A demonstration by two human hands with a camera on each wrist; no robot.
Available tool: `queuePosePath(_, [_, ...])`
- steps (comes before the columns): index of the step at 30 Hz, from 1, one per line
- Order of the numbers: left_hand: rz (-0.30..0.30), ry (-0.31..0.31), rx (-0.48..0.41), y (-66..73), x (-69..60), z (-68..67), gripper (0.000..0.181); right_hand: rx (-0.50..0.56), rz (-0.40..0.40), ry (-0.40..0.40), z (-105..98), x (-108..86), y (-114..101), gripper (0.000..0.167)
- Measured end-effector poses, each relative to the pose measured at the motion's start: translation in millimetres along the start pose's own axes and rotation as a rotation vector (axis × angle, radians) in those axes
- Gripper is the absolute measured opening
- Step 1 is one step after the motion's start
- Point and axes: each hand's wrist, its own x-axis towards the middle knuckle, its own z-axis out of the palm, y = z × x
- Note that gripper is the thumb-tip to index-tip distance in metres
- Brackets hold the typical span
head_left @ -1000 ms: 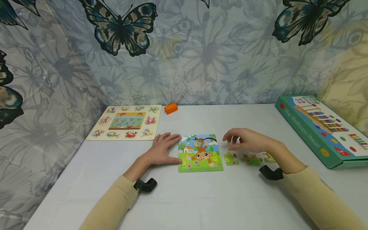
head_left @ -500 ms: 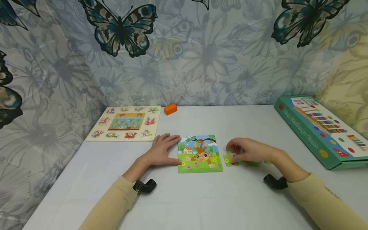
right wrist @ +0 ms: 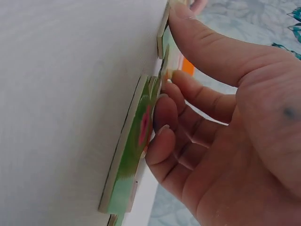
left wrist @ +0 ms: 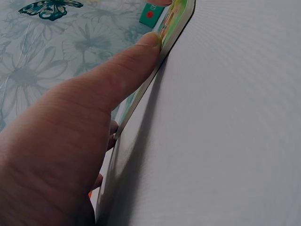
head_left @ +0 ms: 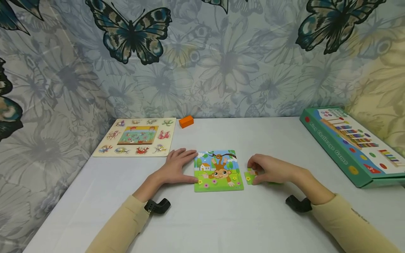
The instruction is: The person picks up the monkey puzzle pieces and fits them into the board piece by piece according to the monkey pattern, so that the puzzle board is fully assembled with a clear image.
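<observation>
Lower and nearer the person than a second ago, the right hand (head_left: pixel 276 169) has come down onto the loose piece (head_left: pixel 249 178), while the left hand (head_left: pixel 177 167) and the monkey puzzle (head_left: pixel 218 172) keep their places. That suggests the work has passed from reaching to taking hold, with the piece not yet lifted from the bench (head_left: pixel 202 218). Fingertips at its far edge and thumb at its near edge, the right hand seems to pinch it; how firmly, I cannot tell. Left fingers lie spread, thumb touching the puzzle's left edge. Just beside the puzzle's right edge sits the loose piece, and more green pieces (right wrist: pixel 129 146) lie under the right hand. Near-square, the puzzle shows no clear long axis; its sides run roughly square to the person, the branch at the far edge and the grass nearest. Likewise, the loose piece has its grass side toward the person, but the hand covers too much to tell its long axis
</observation>
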Motion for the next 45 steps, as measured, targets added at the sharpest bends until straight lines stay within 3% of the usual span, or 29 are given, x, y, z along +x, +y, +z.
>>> queuePosePath(11, [0.013, -0.02, 0.008, -1.2, 0.3, 0.5, 0.097, 0.055, -0.01, 0.008, -1, -1.5, 3, 0.039])
queuePosePath(22, [0.005, -0.024, 0.012, -1.0, -0.4, -1.1, 0.097, 0.194, -0.042, 0.008, -7, -2.5, 10, 0.014])
queuePosePath(31, [0.003, -0.024, 0.006, -1.4, -1.6, -2.0, 0.097, 0.263, -0.069, -0.003, -12, -1.2, 8, 0.014])
queuePosePath(45, [0.005, -0.021, -0.002, -1.7, -0.1, -1.4, 0.096, 0.266, -0.147, 0.003, -5, 33.8, -18, 0.015])
